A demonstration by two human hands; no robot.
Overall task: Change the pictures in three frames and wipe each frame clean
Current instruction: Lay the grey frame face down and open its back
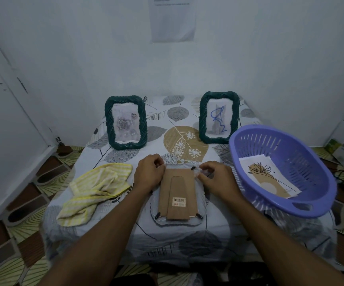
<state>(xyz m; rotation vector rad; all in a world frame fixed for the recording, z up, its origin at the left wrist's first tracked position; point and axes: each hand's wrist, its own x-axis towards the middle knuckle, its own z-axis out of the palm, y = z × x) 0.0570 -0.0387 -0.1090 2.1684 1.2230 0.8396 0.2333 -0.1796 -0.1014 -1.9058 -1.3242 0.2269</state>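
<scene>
The first of the three frames is being opened. It is the face-down frame (177,222), lying flat on the table (187,242) right in front of the person, with its brown backing board (168,190) and folded stand facing up.

The left hand (149,172) has its fingers curled over the top left corner. The right hand (216,178) pinches at the top right corner, just beside a small black clip (193,168). Both hands are closed on the frame, though the exact hold under the left fingers is hidden.

The two lower clips (158,215) look still in place, so the backing is not free yet. This looks like the unfastening stage, early in the task.

The next move probably calls for:
- turning the top clips aside, then the lower pair
- lifting the board off without bending it
- swapping in a sheet from the pictures (268,178) in the purple basket (235,145) on the right

The yellow cloth (96,188) lies near on the left, ready for wiping. At the back, well apart, stand the other two — the rose frame (109,122) and the cat frame (203,118).
</scene>
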